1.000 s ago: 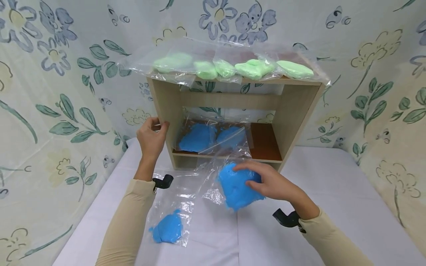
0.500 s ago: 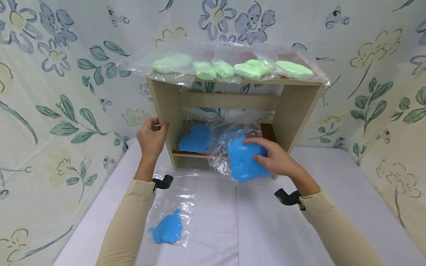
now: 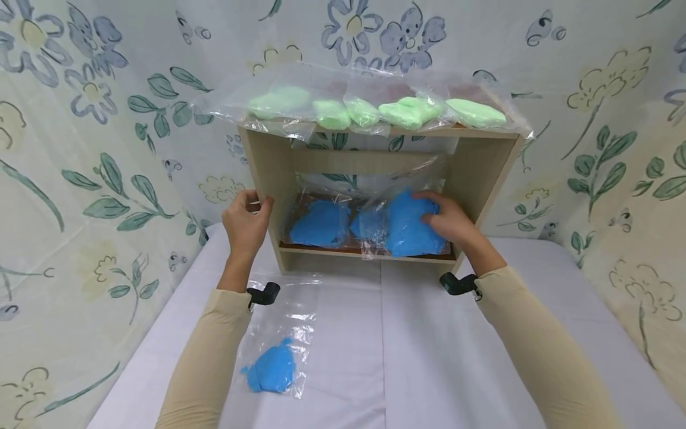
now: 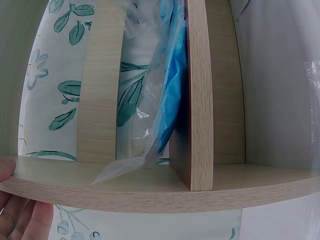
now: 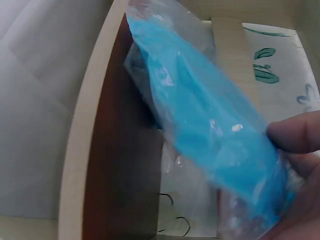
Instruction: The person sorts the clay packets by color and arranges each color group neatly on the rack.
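My right hand (image 3: 446, 219) grips a clear plastic bag of blue slime-like stuff (image 3: 409, 229) at its right edge, inside the lower compartment of a small wooden shelf (image 3: 485, 179). In the right wrist view the blue bag (image 5: 205, 110) is tilted over the brown shelf board (image 5: 120, 165), with thumb and fingers at one end. My left hand (image 3: 245, 223) holds the front edge of the shelf's left side panel, thumb on one face and fingers on the other in the left wrist view. Two more blue bags (image 3: 320, 223) lie on the board to the left, one partly covered.
Several bags of pale green stuff (image 3: 409, 112) lie along the shelf's top, their plastic hanging over the front. Another blue bag (image 3: 272, 366) lies on the white tablecloth (image 3: 343, 345) at the front left. Flowered cloth (image 3: 134, 167) surrounds the table.
My right hand has carried the blue bag up and forward from in front of the shelf into the right part of its lower compartment. My left hand stays on the side panel.
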### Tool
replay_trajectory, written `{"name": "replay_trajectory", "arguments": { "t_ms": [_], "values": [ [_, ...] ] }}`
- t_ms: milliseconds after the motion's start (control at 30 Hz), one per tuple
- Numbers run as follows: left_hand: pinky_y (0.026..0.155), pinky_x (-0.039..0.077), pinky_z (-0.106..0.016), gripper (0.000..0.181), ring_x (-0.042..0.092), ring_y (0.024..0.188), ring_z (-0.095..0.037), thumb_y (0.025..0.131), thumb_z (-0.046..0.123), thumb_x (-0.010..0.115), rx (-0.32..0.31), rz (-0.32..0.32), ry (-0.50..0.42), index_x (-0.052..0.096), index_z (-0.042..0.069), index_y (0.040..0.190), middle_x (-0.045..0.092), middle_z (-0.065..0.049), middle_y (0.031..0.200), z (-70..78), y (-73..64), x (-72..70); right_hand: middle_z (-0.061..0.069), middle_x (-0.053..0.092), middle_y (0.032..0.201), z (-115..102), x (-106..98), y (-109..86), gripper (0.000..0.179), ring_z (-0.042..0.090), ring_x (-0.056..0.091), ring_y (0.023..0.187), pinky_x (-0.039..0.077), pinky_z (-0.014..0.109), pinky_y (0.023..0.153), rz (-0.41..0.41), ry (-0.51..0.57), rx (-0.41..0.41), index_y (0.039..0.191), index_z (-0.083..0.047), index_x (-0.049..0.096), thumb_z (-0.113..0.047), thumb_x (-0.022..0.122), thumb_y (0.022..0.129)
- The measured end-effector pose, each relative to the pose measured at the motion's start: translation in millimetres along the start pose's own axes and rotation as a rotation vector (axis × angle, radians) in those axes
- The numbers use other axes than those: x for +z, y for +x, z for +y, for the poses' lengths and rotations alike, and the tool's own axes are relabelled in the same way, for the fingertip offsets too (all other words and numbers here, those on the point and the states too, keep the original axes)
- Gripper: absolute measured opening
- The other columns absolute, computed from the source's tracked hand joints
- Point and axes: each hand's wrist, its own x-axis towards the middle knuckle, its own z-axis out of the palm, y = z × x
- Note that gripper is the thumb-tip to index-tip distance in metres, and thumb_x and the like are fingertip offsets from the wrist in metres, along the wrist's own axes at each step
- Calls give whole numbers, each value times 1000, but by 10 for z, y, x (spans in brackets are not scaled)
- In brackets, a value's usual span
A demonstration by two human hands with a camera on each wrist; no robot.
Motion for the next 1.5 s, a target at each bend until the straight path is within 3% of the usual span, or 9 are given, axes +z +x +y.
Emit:
{"name": "replay_trajectory", "arguments": {
  "t_ms": [367,433,600,833,1033,1133,1300,1367,1500],
  "values": [
    [82,62,-43,26,74,90,-29,93,20,67,10,0,14,66,0,108,74,-16,105,-16,-17,27,28,25,158,250,91,135,56,44,36,131,32,62,114,-65,53,139,149,0,38,-6,41,93],
    [81,62,-43,25,74,89,-29,92,21,68,20,5,23,66,0,107,74,-16,104,-19,-16,31,28,30,155,263,114,177,57,40,43,112,43,51,99,-56,75,143,148,0,39,-4,40,91],
    [81,62,-42,26,74,88,-28,92,22,68,13,-4,30,66,1,106,74,-15,104,-27,-25,50,28,39,149,256,174,263,57,34,42,96,37,34,75,2,34,142,146,3,42,-5,39,90],
    [81,62,-44,26,74,90,-30,93,22,68,8,6,25,65,0,107,74,-16,104,-26,-35,43,33,50,135,293,297,363,50,43,49,109,48,52,87,155,-247,98,139,10,44,-6,44,91],
    [82,62,-45,26,73,89,-31,92,20,68,32,7,9,65,-2,106,73,-18,102,-31,-24,39,35,47,141,328,530,351,45,51,32,140,25,61,119,271,-510,-136,133,11,52,-6,48,91],
    [81,62,-44,25,74,88,-30,92,21,68,36,18,14,65,-1,105,73,-17,102,-22,-16,34,30,39,152,306,642,360,47,47,26,146,18,61,123,179,-525,-223,142,4,48,-15,45,99],
    [83,62,-43,26,74,89,-30,93,22,67,31,7,20,65,-1,106,73,-17,104,-12,-7,45,20,15,166,288,747,346,60,44,10,154,12,64,123,-37,-579,-77,158,-8,23,-38,32,107],
    [83,62,-43,27,74,89,-30,93,22,67,30,4,26,65,-1,107,73,-17,104,-15,-6,48,17,10,168,276,775,335,62,45,6,154,11,66,122,-65,-613,-35,159,-10,18,-42,29,107],
    [82,62,-42,26,74,89,-29,93,22,67,33,20,39,65,0,107,74,-17,104,-18,-10,40,16,14,167,218,854,331,62,47,8,153,13,67,122,-76,-652,-61,159,-10,19,-42,27,106]
  ]
}}
